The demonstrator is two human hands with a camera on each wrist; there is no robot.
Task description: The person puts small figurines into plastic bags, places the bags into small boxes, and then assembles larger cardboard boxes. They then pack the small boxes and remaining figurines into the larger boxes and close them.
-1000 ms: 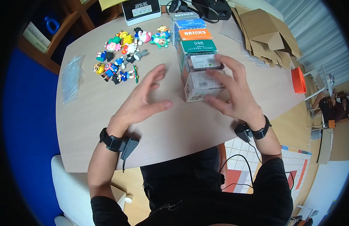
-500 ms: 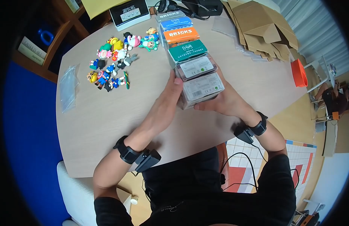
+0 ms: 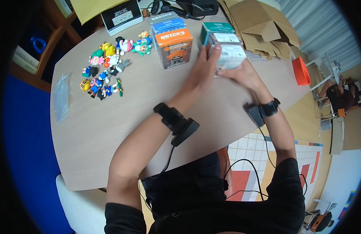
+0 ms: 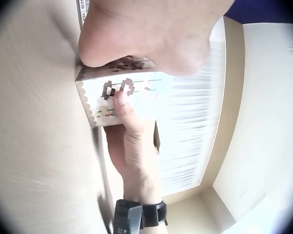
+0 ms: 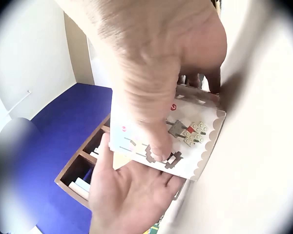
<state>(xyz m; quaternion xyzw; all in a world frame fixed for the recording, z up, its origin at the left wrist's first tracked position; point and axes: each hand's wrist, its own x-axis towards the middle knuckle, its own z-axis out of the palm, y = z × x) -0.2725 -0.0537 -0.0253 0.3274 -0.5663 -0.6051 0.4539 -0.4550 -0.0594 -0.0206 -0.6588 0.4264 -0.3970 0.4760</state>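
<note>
Three boxes in a row, a green-topped one (image 3: 218,27), one with a white label (image 3: 226,38) and a pale front box (image 3: 231,54), stand at the right of the table between both hands. My left hand (image 3: 205,66) holds their left side, thumb up at the front box's top corner. From the right, my right hand (image 3: 242,74) grips the row, its thumb pressed on the printed front face (image 5: 190,131); most of its fingers are hidden behind the boxes. An orange-topped BRICKS box (image 3: 174,48) stands to the left, with a blue-topped box (image 3: 168,25) and a grey-topped box (image 3: 163,16) behind it.
Several small toy figures (image 3: 110,62) cluster at the left, near a clear plastic bag (image 3: 62,97). Flattened cardboard (image 3: 262,23) lies at the back right, close behind the held boxes. An orange container (image 3: 301,72) sits by the right edge, and a white-framed device (image 3: 122,17) at the back.
Both hands closed on the three nearest boxes and shifted them right and away from the body, parting them from the orange-topped box. The head view has shifted a little too.
</note>
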